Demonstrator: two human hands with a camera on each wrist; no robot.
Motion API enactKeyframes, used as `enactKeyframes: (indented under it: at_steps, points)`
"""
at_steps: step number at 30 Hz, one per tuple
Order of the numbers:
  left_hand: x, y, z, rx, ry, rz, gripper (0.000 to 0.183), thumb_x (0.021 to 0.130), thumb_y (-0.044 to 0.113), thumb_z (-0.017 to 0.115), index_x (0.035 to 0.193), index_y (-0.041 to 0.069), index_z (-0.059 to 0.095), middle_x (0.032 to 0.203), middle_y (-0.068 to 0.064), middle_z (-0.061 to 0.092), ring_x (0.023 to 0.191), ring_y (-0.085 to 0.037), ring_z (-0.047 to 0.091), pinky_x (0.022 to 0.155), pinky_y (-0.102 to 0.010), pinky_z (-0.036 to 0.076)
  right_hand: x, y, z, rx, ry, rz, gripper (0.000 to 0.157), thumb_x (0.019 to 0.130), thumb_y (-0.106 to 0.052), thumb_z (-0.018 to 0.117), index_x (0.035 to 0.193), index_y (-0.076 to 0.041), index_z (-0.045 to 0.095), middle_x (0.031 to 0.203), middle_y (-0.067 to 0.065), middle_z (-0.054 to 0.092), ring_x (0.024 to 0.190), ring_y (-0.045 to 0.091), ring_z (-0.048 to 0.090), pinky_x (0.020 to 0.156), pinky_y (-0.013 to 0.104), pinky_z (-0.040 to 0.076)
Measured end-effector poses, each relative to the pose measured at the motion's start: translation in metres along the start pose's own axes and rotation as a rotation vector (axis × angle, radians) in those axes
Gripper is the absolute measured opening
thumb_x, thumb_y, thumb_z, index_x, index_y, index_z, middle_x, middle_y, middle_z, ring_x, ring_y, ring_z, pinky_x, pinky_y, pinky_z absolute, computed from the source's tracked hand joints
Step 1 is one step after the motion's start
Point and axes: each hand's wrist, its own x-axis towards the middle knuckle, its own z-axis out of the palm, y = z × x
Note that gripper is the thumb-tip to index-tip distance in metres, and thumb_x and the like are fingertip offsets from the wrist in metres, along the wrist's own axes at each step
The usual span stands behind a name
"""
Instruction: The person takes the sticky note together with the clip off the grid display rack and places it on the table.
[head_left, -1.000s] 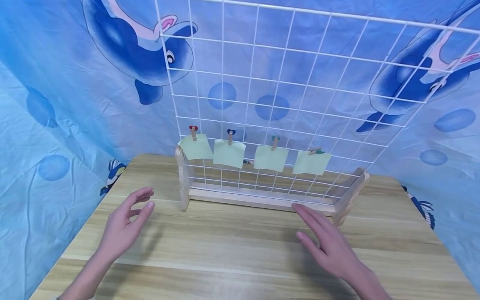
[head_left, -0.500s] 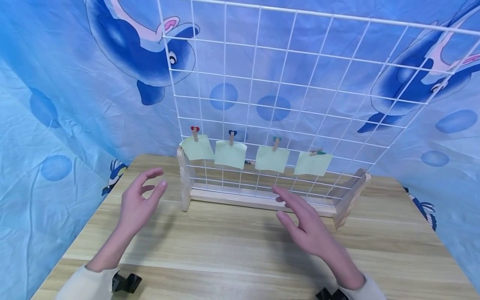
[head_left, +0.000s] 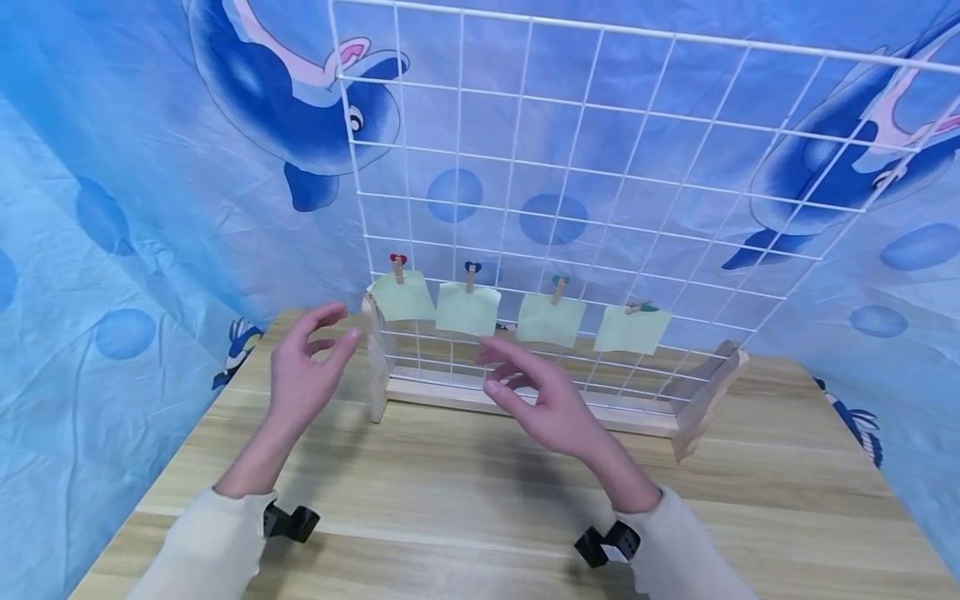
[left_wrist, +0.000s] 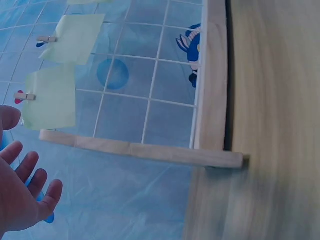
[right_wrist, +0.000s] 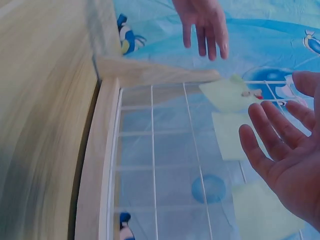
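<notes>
Several pale green paper notes hang in a row on a white wire grid (head_left: 585, 167), each held by a small wooden clothespin. The leftmost note (head_left: 403, 297) has a red-heart clothespin (head_left: 398, 268), and the one beside it (head_left: 467, 308) a blue-heart clothespin (head_left: 470, 277). On the rightmost note (head_left: 633, 330), the clothespin (head_left: 641, 307) lies sideways. My left hand (head_left: 309, 371) hovers left of the grid's wooden stand, fingers loosely bent and holding nothing. My right hand (head_left: 543, 404) is in front of the grid, below the middle notes, fingers relaxed; nothing is in it.
The grid stands in a wooden base (head_left: 450, 395) with upright side pieces (head_left: 708, 400), on a wood-grain table (head_left: 420, 517). Behind and around hangs a blue cloth (head_left: 172, 242) printed with dolphins. Black cameras (head_left: 607, 544) sit on both wrists.
My right hand has moved left and up, from the stand's right part to below the middle notes. My left hand has moved right and up toward the leftmost note. The notes hang as before.
</notes>
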Motion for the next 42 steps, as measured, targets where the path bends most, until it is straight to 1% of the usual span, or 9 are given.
enactKeyframes:
  at_steps: [4, 11, 16, 19, 24, 28, 33, 38, 42]
  points:
    - [0.007, 0.002, 0.006, -0.022, 0.002, 0.003, 0.038, 0.089, 0.014, 0.069, 0.126, 0.009, 0.061, 0.124, -0.004, 0.062, 0.114, -0.013, 0.052, 0.085, -0.017, 0.048, 0.018, -0.002, 0.007, 0.05, -0.016, 0.045, 0.046, 0.095, -0.009, 0.059, 0.14, -0.01, 0.048, 0.121, 0.007, 0.064, 0.101, 0.02, 0.064, 0.085, 0.034, 0.055]
    - [0.017, 0.004, 0.012, -0.059, 0.002, -0.07, 0.039, 0.091, 0.022, 0.068, 0.126, 0.008, 0.061, 0.127, -0.006, 0.061, 0.119, -0.015, 0.05, 0.097, -0.041, 0.047, 0.053, -0.006, 0.017, 0.164, -0.051, 0.075, 0.046, 0.097, -0.01, 0.057, 0.141, -0.004, 0.046, 0.12, 0.016, 0.064, 0.102, 0.021, 0.065, 0.084, 0.031, 0.056]
    - [0.021, 0.007, 0.013, -0.131, -0.032, -0.118, 0.042, 0.091, 0.022, 0.067, 0.129, 0.007, 0.059, 0.131, -0.006, 0.057, 0.122, -0.017, 0.046, 0.098, -0.036, 0.045, 0.077, -0.01, 0.024, 0.191, -0.082, 0.085, 0.047, 0.097, -0.012, 0.056, 0.142, -0.006, 0.045, 0.116, 0.015, 0.066, 0.098, 0.019, 0.066, 0.084, 0.032, 0.056]
    - [0.025, 0.008, 0.014, -0.163, -0.054, -0.135, 0.044, 0.091, 0.023, 0.067, 0.131, 0.007, 0.058, 0.134, -0.007, 0.055, 0.124, -0.018, 0.045, 0.1, -0.036, 0.044, 0.09, -0.012, 0.028, 0.219, -0.099, 0.14, 0.048, 0.098, -0.014, 0.056, 0.144, -0.011, 0.043, 0.116, 0.014, 0.066, 0.093, 0.019, 0.068, 0.083, 0.036, 0.057]
    - [0.029, 0.009, 0.016, -0.21, -0.054, -0.123, 0.042, 0.09, 0.021, 0.069, 0.129, 0.007, 0.06, 0.132, -0.008, 0.056, 0.125, -0.019, 0.045, 0.1, -0.037, 0.044, 0.112, -0.016, 0.032, 0.24, -0.11, 0.208, 0.051, 0.098, -0.017, 0.056, 0.147, -0.023, 0.04, 0.114, 0.011, 0.068, 0.087, 0.018, 0.068, 0.078, 0.038, 0.058]
    - [0.032, 0.01, 0.018, -0.222, -0.048, -0.111, 0.039, 0.089, 0.021, 0.07, 0.125, 0.007, 0.063, 0.131, -0.007, 0.058, 0.123, -0.015, 0.046, 0.095, -0.033, 0.045, 0.126, -0.017, 0.035, 0.23, -0.113, 0.221, 0.056, 0.098, -0.015, 0.056, 0.149, -0.025, 0.036, 0.112, 0.01, 0.069, 0.086, 0.02, 0.068, 0.075, 0.036, 0.058]
    - [0.034, 0.011, 0.02, -0.226, -0.041, -0.123, 0.038, 0.089, 0.023, 0.07, 0.123, 0.007, 0.065, 0.13, -0.006, 0.059, 0.121, -0.013, 0.047, 0.093, -0.029, 0.046, 0.137, -0.019, 0.039, 0.188, -0.121, 0.24, 0.063, 0.097, -0.013, 0.056, 0.153, -0.021, 0.027, 0.109, 0.011, 0.07, 0.086, 0.026, 0.068, 0.073, 0.035, 0.058]
    - [0.036, 0.007, 0.022, -0.22, -0.019, -0.131, 0.037, 0.089, 0.025, 0.071, 0.121, 0.007, 0.066, 0.127, -0.006, 0.061, 0.12, -0.015, 0.049, 0.095, -0.03, 0.047, 0.142, -0.021, 0.044, 0.099, -0.144, 0.231, 0.068, 0.097, -0.012, 0.054, 0.154, -0.012, 0.018, 0.107, 0.009, 0.071, 0.082, 0.022, 0.068, 0.066, 0.026, 0.052]
    - [0.037, 0.005, 0.023, -0.216, 0.002, -0.138, 0.036, 0.088, 0.024, 0.071, 0.119, 0.005, 0.066, 0.123, -0.007, 0.063, 0.118, -0.014, 0.051, 0.094, -0.03, 0.049, 0.145, -0.022, 0.048, 0.036, -0.126, 0.215, 0.066, 0.097, -0.011, 0.053, 0.153, -0.007, 0.019, 0.11, 0.009, 0.07, 0.081, 0.019, 0.068, 0.066, 0.022, 0.051]
